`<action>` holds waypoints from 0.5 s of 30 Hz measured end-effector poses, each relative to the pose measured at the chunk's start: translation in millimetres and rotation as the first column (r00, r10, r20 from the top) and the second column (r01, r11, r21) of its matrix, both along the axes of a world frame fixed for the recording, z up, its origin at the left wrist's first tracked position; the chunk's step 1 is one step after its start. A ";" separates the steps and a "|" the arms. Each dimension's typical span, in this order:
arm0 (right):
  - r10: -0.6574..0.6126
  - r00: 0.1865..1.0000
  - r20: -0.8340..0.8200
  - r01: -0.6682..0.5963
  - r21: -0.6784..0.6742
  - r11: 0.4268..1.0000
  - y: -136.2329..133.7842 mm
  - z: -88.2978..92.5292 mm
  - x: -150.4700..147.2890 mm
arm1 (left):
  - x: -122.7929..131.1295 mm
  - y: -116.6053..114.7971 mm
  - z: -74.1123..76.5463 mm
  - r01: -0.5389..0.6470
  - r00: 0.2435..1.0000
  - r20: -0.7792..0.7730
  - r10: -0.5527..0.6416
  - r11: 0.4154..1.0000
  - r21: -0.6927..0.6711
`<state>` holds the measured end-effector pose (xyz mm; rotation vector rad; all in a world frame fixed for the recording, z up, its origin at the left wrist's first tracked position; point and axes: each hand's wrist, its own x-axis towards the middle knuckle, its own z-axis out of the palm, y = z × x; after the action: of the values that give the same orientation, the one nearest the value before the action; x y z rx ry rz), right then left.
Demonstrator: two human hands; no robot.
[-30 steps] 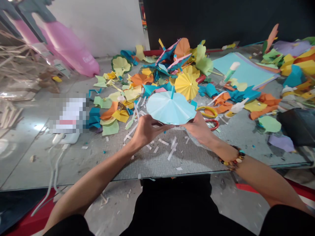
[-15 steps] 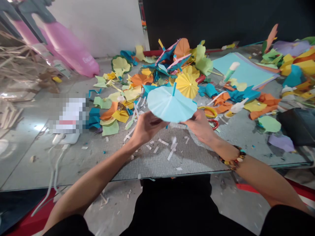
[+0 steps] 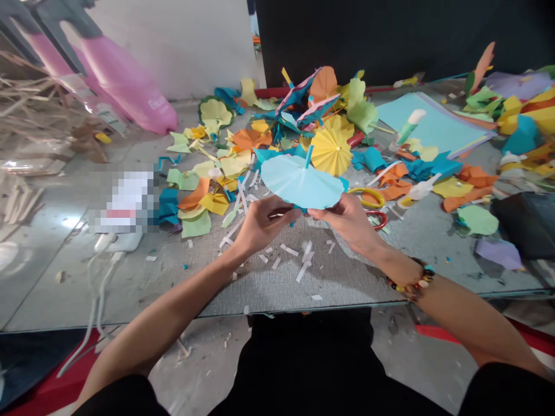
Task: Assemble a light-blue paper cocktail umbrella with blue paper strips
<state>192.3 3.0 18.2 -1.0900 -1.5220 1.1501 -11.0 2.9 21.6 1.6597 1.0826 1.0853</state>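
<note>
Currently left hand (image 3: pixel 260 222) and right hand (image 3: pixel 344 222) clamped on blue paper umbrella (image 3: pixel 301 182) over scrap-strewn gray table (image 3: pixel 347 283); black backdrop (image 3: pixel 368 34) at far side.

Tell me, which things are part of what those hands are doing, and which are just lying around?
Part of it:
left hand
right hand
light blue paper umbrella

Just lying around:
yellow paper umbrella
yellow scissor handles
stack of coloured paper
paper scraps

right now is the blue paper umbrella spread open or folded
Spread open: the blue paper umbrella forms a wide pleated disc.
</note>
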 end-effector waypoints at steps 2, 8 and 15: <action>-0.004 0.999 -0.036 0.004 0.006 1.000 0.1 1.4 -1.3 | -0.2 -0.6 2.5 -0.022 0.999 -0.033 0.022 1.000 0.005; -0.032 0.999 -0.017 0.032 -0.002 0.999 -0.7 1.6 -1.4 | 0.1 -1.8 0.5 -0.044 0.998 -0.035 0.044 0.999 0.018; -0.042 0.996 0.074 0.039 0.040 0.998 1.0 -3.5 2.3 | -1.2 0.4 -15.5 -0.042 0.999 0.021 0.041 0.999 0.035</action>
<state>194.6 4.0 14.7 -1.1438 -1.5658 1.0583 -12.2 3.4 6.2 1.6572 1.0950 1.1514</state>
